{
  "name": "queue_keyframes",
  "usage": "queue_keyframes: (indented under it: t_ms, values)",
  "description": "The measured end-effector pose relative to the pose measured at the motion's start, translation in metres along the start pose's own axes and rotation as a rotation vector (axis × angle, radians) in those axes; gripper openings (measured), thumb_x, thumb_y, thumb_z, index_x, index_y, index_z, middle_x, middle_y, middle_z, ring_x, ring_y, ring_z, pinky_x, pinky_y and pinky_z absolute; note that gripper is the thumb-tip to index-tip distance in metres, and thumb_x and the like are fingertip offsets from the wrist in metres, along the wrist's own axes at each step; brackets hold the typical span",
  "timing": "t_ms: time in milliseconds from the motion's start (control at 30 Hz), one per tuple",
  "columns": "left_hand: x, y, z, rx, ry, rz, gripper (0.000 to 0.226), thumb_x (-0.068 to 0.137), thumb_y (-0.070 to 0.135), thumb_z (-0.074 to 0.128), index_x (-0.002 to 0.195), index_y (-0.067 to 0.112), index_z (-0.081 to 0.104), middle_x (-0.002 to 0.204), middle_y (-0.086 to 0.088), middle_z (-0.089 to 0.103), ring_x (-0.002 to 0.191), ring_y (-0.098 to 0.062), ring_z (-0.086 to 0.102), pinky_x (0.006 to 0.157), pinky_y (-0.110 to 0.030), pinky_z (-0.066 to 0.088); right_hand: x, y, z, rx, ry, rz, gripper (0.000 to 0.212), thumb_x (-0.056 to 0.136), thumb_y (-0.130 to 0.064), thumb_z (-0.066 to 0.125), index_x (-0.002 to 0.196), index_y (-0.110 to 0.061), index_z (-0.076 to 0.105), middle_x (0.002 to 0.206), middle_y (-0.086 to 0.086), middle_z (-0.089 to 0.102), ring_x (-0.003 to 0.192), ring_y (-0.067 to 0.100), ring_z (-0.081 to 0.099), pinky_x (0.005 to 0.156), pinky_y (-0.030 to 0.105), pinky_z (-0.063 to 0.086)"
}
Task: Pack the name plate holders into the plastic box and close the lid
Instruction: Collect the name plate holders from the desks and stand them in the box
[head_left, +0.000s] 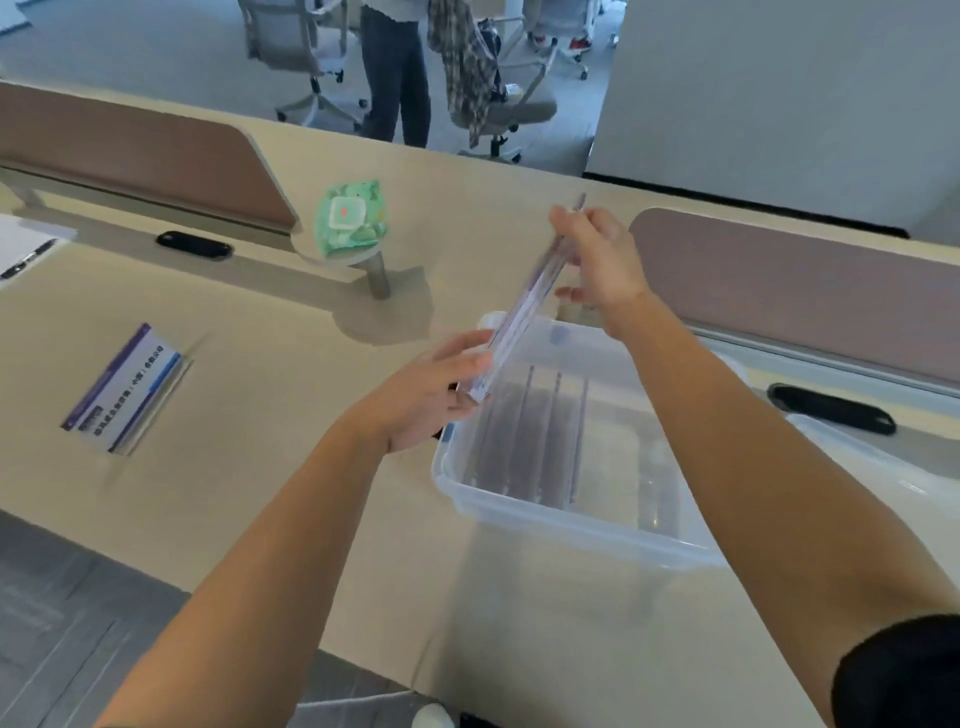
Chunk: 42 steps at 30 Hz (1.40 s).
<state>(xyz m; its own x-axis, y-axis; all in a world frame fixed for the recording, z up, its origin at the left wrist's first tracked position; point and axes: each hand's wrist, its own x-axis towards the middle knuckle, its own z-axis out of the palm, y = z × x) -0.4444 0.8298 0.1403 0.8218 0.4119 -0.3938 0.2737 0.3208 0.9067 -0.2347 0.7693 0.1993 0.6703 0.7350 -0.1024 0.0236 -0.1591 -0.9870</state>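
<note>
Left hand (426, 400) & right hand (602, 260) grip opp. ends of name plate holder (524, 306), tilted over plastic box (571, 525).

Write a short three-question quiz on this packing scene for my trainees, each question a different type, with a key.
1. Short answer: which hands hold the tilted name plate holder above the plastic box?
2. True or false: the box is closed with its lid.
3. Multiple choice: the spare holder lies A) on the table, left of the box; B) inside the box; C) on a chair.

Key:
1. Both: the left hand at the near end, the right hand at the far end.
2. False: it is open.
3. A.
</note>
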Motion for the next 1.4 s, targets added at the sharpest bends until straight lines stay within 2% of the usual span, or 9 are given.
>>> queue_keyframes:
  t_ms: [167, 267, 467, 600, 800, 967, 1100, 1233, 1400]
  values:
    - [-0.010, -0.004, 0.035, 0.081, 0.021, 0.150, 0.054, 0.067, 0.045, 0.074, 0.119, 0.045, 0.060, 0.103, -0.007, 0.060, 0.095, -0.020, 0.055, 0.097, -0.035, 0.047, -0.041, 0.001, -0.027, -0.001, -0.034, -0.019, 0.047, 0.088, -0.054, 0.054, 0.126, -0.026, 0.049, 0.123, -0.012, 0.053, 0.107, 0.003, 0.049, 0.088, 0.035, 0.043]
    - [-0.023, -0.015, 0.049, 0.072, -0.013, 0.208, 0.052, 0.078, 0.033, 0.075, 0.126, 0.038, 0.056, 0.085, 0.007, 0.064, 0.085, -0.011, 0.058, 0.097, -0.032, 0.046, -0.072, 0.000, -0.029, -0.063, -0.013, 0.066, 0.073, 0.090, -0.055, 0.059, 0.150, -0.039, 0.022, 0.152, -0.007, 0.034, 0.123, 0.018, 0.039, 0.098, 0.054, 0.042]
    - [-0.044, -0.032, 0.088, 0.067, -0.259, 0.192, 0.074, 0.067, 0.044, 0.078, 0.134, 0.050, 0.047, 0.081, 0.019, 0.069, 0.105, -0.013, 0.061, 0.112, -0.046, 0.034, -0.133, -0.005, -0.060, -0.109, 0.135, 0.047, 0.067, 0.083, -0.051, 0.073, 0.140, -0.041, 0.039, 0.136, -0.007, 0.054, 0.108, 0.023, 0.060, 0.087, 0.050, 0.055]
    - [-0.051, -0.030, 0.112, 0.327, -0.459, 0.206, 0.113, 0.050, 0.055, 0.091, 0.142, 0.062, 0.025, 0.144, 0.005, 0.048, 0.134, -0.017, 0.045, 0.113, -0.048, 0.034, -0.156, -0.003, -0.095, -0.047, 0.233, 0.133, 0.058, 0.076, -0.059, 0.074, 0.128, -0.039, 0.055, 0.125, -0.010, 0.061, 0.110, 0.036, 0.063, 0.084, 0.050, 0.057]
    - [-0.039, -0.027, 0.161, 0.579, -0.223, 0.332, 0.105, 0.067, 0.026, 0.091, 0.147, 0.045, 0.027, 0.115, 0.003, 0.052, 0.100, -0.016, 0.060, 0.086, -0.025, 0.053, -0.156, 0.014, -0.137, 0.127, 0.071, 0.153, 0.048, 0.076, -0.057, 0.071, 0.119, -0.045, 0.054, 0.139, 0.000, 0.050, 0.118, 0.039, 0.056, 0.091, 0.059, 0.052]
    - [-0.006, -0.028, 0.196, 0.680, -0.217, 0.329, 0.117, 0.069, 0.019, 0.090, 0.146, 0.059, 0.011, 0.125, 0.007, 0.045, 0.094, -0.007, 0.062, 0.072, -0.018, 0.057, -0.126, 0.037, -0.172, 0.256, -0.150, 0.148, 0.063, 0.080, -0.056, 0.067, 0.137, -0.048, 0.043, 0.149, 0.003, 0.045, 0.130, 0.032, 0.051, 0.100, 0.052, 0.047]
    - [0.022, -0.034, 0.216, 0.748, -0.157, 0.326, 0.123, 0.072, 0.016, 0.088, 0.146, 0.062, 0.001, 0.132, 0.009, 0.043, 0.086, 0.001, 0.060, 0.069, -0.017, 0.054, -0.102, 0.044, -0.189, 0.025, -0.153, 0.130, 0.082, 0.075, -0.069, 0.063, 0.148, -0.047, 0.030, 0.155, 0.001, 0.040, 0.137, 0.034, 0.043, 0.107, 0.056, 0.042]
    - [0.043, -0.047, 0.221, 0.732, -0.014, 0.332, 0.117, 0.073, 0.022, 0.087, 0.144, 0.063, 0.003, 0.130, 0.004, 0.039, 0.099, -0.010, 0.058, 0.076, -0.020, 0.056, -0.096, 0.035, -0.198, -0.413, -0.178, -0.003, 0.057, 0.099, -0.045, 0.049, 0.152, -0.033, 0.031, 0.139, -0.001, 0.058, 0.110, 0.023, 0.066, 0.081, 0.042, 0.060]
    - [0.059, -0.053, 0.204, 0.763, 0.078, 0.344, 0.117, 0.075, 0.022, 0.085, 0.146, 0.059, -0.001, 0.126, 0.003, 0.032, 0.112, -0.009, 0.051, 0.073, -0.014, 0.052, -0.102, 0.040, -0.195, -0.453, -0.259, -0.012, 0.061, 0.097, -0.020, 0.060, 0.147, -0.040, 0.031, 0.130, -0.005, 0.061, 0.080, 0.010, 0.072, 0.064, 0.034, 0.064]
